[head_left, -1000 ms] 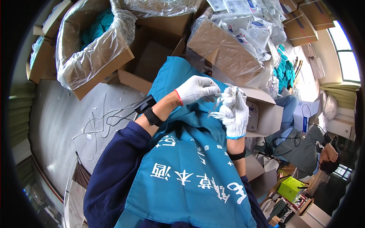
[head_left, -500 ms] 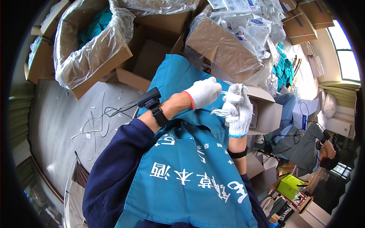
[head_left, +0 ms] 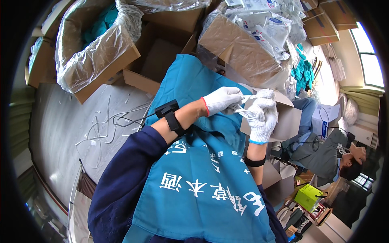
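Both my hands wear white knitted gloves and meet above my lap, over the teal apron (head_left: 194,174). My left hand (head_left: 222,99) is closed in a pinch, fingers pointing right. My right hand (head_left: 263,115), in a glove with a blue-edged cuff, is curled with its fingers closed. Thin white strands (head_left: 245,97) stretch between the two hands, and both hands grip them. What they belong to is too small to make out. A black strap with a small device (head_left: 167,108) sits on my left wrist, and a black band (head_left: 255,163) circles my right.
An open carton (head_left: 279,115) stands just beyond my right hand. Ahead are a plastic-lined box of teal items (head_left: 97,69), an open brown carton (head_left: 142,81) and a box heaped with clear packets (head_left: 239,48). A co-worker in grey (head_left: 320,158) sits at right. Cables (head_left: 109,127) cross the left floor.
My left hand has moved slightly right and down and now pinches the white strands. My right hand has shifted a little right. The strands are now drawn between both hands.
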Tool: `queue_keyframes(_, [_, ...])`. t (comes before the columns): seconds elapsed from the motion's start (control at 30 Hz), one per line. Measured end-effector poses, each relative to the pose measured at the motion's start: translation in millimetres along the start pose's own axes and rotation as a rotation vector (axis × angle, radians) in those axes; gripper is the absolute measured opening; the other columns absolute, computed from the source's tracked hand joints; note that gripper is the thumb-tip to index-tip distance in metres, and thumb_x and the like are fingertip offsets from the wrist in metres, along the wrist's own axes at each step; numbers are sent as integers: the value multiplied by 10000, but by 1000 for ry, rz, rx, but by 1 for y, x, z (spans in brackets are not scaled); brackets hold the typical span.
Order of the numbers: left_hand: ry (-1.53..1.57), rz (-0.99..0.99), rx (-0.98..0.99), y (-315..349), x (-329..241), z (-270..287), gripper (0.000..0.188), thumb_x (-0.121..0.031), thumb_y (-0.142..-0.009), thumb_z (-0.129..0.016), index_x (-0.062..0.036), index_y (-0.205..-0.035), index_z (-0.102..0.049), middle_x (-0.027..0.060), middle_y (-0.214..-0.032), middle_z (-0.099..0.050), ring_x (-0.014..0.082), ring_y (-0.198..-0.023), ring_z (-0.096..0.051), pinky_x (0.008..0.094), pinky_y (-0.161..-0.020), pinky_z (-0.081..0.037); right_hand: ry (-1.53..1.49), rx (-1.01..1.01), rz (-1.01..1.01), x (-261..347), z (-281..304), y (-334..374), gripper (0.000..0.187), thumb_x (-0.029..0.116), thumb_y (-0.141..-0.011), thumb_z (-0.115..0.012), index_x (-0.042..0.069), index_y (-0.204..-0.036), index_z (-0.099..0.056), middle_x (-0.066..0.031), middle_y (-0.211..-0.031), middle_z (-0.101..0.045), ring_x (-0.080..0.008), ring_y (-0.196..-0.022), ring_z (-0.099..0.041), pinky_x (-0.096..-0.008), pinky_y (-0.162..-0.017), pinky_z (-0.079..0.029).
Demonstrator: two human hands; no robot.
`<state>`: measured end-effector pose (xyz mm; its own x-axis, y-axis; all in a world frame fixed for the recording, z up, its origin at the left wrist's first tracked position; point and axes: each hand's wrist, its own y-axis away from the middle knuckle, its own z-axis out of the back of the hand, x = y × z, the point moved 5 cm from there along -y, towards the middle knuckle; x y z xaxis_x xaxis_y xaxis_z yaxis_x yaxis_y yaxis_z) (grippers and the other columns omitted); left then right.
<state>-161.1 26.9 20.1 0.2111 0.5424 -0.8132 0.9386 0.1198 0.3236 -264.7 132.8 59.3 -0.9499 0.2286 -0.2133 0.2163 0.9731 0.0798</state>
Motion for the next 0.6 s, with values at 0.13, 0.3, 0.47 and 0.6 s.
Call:
queue_keyframes(0.13, [-75,31,24,8,-9,11,206,-224,-996,-594,-44,-1018,-690,-13,-786,-606,41,-630,-489,193,-580,-403,141,-35,48,7,1,5,315,303,-1060,-483,54,-1188,-627,-75,-1081,-668,-138,-805,-634,-317,-510,-447])
queue_keyframes(0.3, [-542,6,15,19,-31,30,253,-170,-951,-562,3,-1022,-733,48,-723,-628,95,-631,-534,253,-608,-452,339,10,85,21,7,8,300,311,-1061,-485,63,-1139,-636,-63,-1043,-658,-92,-604,-513,-251,-436,-360])
queue_keyframes(0.47, [-973,-13,3,25,-17,43,248,-144,-935,-480,-1,-976,-678,161,-776,-652,277,-688,-624,377,-684,-510,548,-243,58,34,33,11,277,307,-1053,-506,69,-1087,-645,-38,-919,-645,-75,-453,-406,-240,-393,-321])
queue_keyframes(0.6, [-1059,-29,-139,33,-9,57,246,-162,-954,-467,1,-969,-650,206,-871,-685,363,-806,-656,419,-759,-517,1816,-1080,562,63,28,31,202,222,-1009,-572,46,-1013,-673,-23,-746,-642,-62,-495,-476,-224,-439,-396])
